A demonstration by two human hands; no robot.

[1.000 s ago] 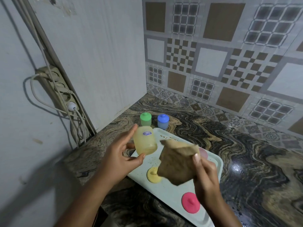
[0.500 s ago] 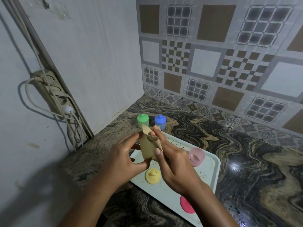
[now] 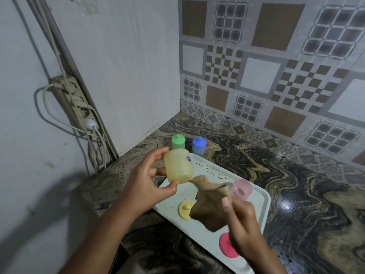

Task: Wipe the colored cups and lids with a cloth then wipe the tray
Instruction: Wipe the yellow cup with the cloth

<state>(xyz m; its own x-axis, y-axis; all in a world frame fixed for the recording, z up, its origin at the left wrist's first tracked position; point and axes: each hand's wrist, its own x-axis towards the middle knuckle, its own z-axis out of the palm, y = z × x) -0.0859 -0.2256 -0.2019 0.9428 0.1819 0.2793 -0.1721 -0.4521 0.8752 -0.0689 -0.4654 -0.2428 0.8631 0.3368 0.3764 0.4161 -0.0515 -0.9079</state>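
Half a second earlier the cloth (image 3: 209,208) was wrapped against the yellow cup (image 3: 178,166) under both hands. Now it had come away, hanging from the right hand (image 3: 245,228), which pinched it between thumb and fingers, its top corner just at the cup's rim. The left hand (image 3: 144,186) gripped the cup above the tray's (image 3: 263,202) near-left corner, tipped over, thumb at the rim and fingers curled round the base. That looked like one pass on this cup ending; whether another was due could not be told.

The yellow cup's inside was not visible from this angle. The pink cup (image 3: 241,189) stood on the tray, lidless, apparently empty. The yellow lid (image 3: 184,209) and the pink lid (image 3: 226,247) lay flat on the tray, both partly hidden, so those pieces probably awaited wiping. The green cup (image 3: 178,141) and blue cup (image 3: 199,145) stood lidded on the desk (image 3: 296,194) just beyond the tray, contents hidden. Brown specks dotted the tray, so its wipe remained undone.
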